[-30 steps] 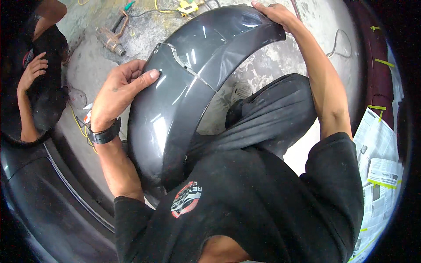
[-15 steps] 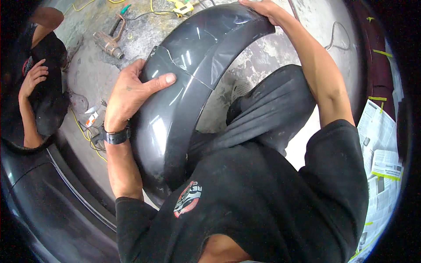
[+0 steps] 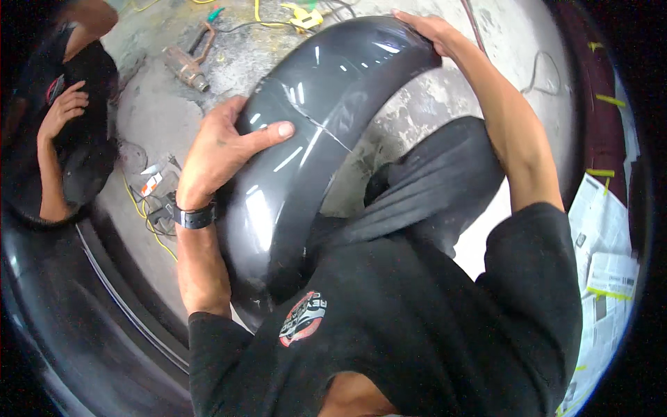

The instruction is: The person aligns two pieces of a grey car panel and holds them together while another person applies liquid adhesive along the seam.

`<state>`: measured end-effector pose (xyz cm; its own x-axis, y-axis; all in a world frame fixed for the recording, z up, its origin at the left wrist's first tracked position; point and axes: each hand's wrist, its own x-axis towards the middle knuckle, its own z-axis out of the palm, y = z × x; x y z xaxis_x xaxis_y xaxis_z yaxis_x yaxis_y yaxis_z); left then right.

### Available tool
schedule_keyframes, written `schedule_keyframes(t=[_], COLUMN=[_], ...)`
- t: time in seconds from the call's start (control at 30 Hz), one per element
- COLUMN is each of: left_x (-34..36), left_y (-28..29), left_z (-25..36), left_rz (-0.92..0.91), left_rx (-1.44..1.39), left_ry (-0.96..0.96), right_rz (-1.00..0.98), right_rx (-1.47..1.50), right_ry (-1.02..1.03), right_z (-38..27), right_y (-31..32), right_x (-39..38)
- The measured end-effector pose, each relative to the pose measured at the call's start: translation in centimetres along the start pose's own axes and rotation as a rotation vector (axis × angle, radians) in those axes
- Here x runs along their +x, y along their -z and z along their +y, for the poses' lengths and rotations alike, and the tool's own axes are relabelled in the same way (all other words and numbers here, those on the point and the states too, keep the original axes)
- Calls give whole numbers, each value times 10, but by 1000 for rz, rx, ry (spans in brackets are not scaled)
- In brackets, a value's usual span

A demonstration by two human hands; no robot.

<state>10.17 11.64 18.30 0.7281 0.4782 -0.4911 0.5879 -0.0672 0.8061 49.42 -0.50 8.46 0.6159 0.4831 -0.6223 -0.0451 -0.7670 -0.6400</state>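
A long, curved, glossy dark grey fender (image 3: 274,163) arches from my lap up toward the far side. A pale crack (image 3: 323,127) runs across its middle, from the top face toward the inner edge. My left hand (image 3: 226,142) grips the outer edge, its thumb lying flat on top and its fingers hidden beneath. At the far end my right hand (image 3: 431,33) holds the fender's tip, with part of the grip hidden behind the edge. The near end rests close against my black shirt (image 3: 403,313), beside my bent leg (image 3: 438,174).
A heat gun-like tool (image 3: 186,67) and a yellow tool (image 3: 303,19) lie on the stained floor, among cords. Dark glossy bodywork (image 3: 62,313) borders the left, where a figure in black (image 3: 62,125) appears, perhaps reflected. Taped newspaper (image 3: 597,236) covers the right side.
The view has shifted slightly, moving the scene rightward. The fender has tipped a little, its highlights have moved, and both hands keep their hold on it.
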Motion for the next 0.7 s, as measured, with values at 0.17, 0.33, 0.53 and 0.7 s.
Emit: schedule_keyframes(t=[0.17, 0.33, 0.53, 0.7], left_x=[-1, -1, 1, 3], left_y=[1, 0, -1, 0], left_z=[7, 5, 2, -1], left_rz=[-35, 2, -12, 18], left_rx=[20, -14, 44, -39], left_ry=[-2, -86, -82, -137], right_rz=[33, 101, 146, 209], right_rx=[73, 94, 112, 149], right_ry=[113, 9, 38, 24], right_z=[9, 2, -2, 3], right_y=[23, 29, 30, 34], right_x=[14, 7, -8, 2])
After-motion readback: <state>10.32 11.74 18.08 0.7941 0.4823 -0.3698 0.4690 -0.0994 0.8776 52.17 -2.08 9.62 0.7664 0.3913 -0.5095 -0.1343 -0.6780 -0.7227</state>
